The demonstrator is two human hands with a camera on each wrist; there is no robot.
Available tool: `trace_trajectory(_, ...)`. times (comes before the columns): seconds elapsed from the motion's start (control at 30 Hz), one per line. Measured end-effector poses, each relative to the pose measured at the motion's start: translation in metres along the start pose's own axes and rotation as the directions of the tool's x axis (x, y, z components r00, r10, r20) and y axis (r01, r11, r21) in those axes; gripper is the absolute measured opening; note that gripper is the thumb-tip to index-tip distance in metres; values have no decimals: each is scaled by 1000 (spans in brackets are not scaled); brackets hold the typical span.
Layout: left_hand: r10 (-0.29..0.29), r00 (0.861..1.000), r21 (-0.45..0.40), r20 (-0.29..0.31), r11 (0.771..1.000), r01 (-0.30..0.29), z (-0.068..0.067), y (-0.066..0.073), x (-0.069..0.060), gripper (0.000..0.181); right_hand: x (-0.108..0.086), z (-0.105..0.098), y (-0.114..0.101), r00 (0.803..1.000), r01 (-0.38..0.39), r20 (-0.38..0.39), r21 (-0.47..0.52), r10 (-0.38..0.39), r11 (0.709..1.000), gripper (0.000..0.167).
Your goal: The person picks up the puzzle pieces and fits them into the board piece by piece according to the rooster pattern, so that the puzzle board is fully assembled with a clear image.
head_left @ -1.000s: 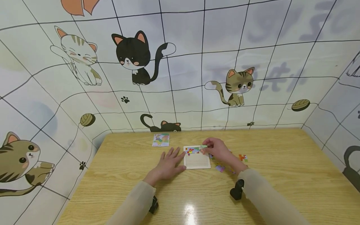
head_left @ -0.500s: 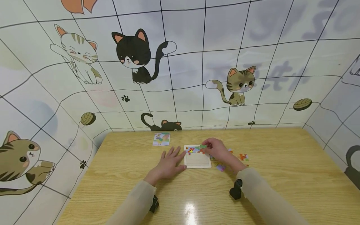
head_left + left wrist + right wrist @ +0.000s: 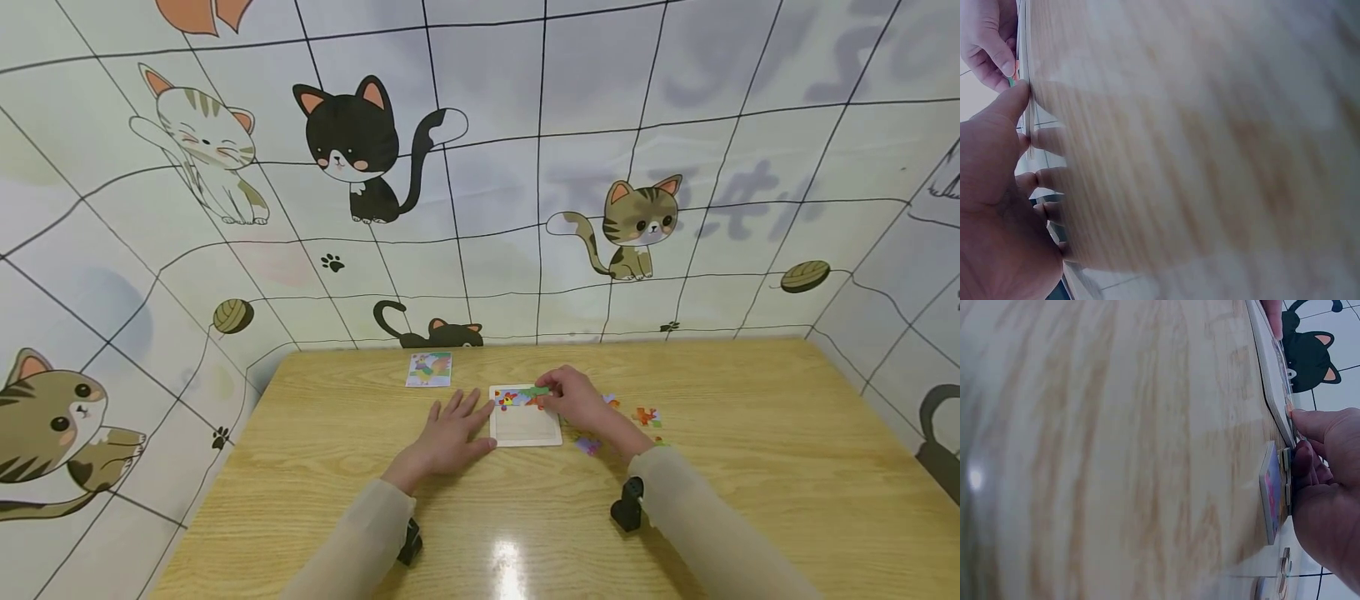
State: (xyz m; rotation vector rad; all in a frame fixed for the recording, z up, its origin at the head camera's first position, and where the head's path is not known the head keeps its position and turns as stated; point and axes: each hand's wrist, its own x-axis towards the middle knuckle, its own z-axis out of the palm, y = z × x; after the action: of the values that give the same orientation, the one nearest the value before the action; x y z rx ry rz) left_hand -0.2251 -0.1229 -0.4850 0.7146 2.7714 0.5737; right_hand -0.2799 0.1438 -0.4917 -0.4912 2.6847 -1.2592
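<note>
High and back from the tray (image 3: 525, 427), the head camera looks forward and down; low and nearer, the left wrist camera (image 3: 410, 543) and right wrist camera (image 3: 627, 505) face it, both catching its rim

glossy wood-grain table (image 3: 337, 408), matt cloth sleeves (image 3: 705, 517), smooth wood-look puzzle tray (image 3: 525, 427)

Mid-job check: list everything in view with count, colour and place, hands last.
table: one, light wood, lower view
tray: one, cream, mid-table
tray pieces: several, multicoloured, tray's far side
green piece: one, green, tray's far right corner
loose pieces: several visible, multicoloured, right of tray
card: one, multicoloured, far left of tray
walls: three, pale, cat-printed, around table
sleeves: two, beige, forearms
wrist devices: two, black, one per wrist
left hand: one, bare, at tray's left edge
right hand: one, bare, pinching green piece
</note>
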Motion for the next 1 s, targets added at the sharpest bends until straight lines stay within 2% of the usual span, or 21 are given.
trace_trajectory(0.17, -1, 1000, 1, 6, 1000, 1, -1, -1, 0, 66, 1, 0, -1, 1000, -13, 6, -9, 13, 1000, 22)
trace_trajectory(0.5, -4, 1000, 0, 18, 1000, 4, -4, 1, 0, 66, -1, 0, 0, 1000, 19, 14, -35, -18, 999, 21)
trace_trajectory(1.0, -1, 1000, 22, 9, 1000, 0, -3, 2, -1, 66, -2, -1, 2, 999, 39, -16, -40, -40, 998, 19)
